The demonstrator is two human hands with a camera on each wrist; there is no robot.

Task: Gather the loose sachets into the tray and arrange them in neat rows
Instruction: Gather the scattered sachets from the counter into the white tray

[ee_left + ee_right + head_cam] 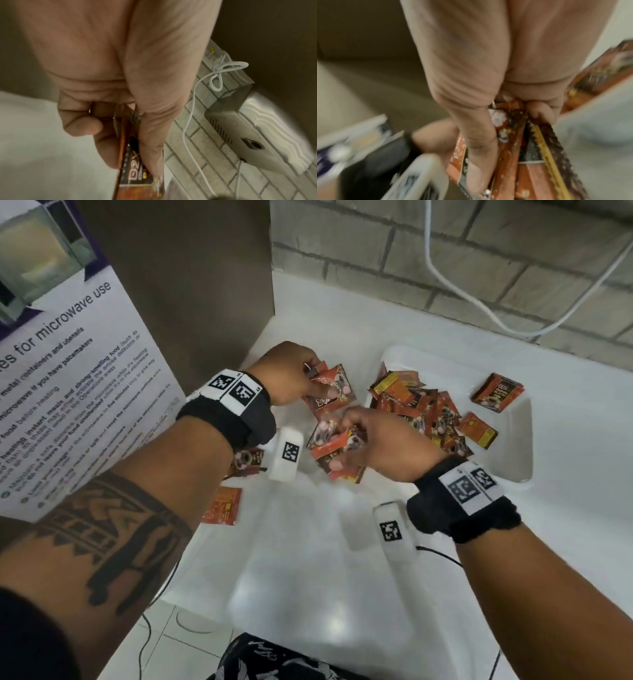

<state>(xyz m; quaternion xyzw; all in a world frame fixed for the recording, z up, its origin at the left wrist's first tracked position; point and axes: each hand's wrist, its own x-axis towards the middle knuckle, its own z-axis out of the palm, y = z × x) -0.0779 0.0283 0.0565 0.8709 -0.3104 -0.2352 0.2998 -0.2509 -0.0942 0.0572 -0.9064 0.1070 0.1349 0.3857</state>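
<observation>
On white counter, left of tray | your left hand pinches sachets | your right hand clutches a bunch | jumbled sachets in tray | brick wall and white cable behind tray | microwave notice far left

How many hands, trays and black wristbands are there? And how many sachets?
Hands: 2, left hand and right hand, each gripping sachets
Tray: 1
Black wristbands: 2
Sachets: too heaped to count
Total without sachets: 5
</observation>
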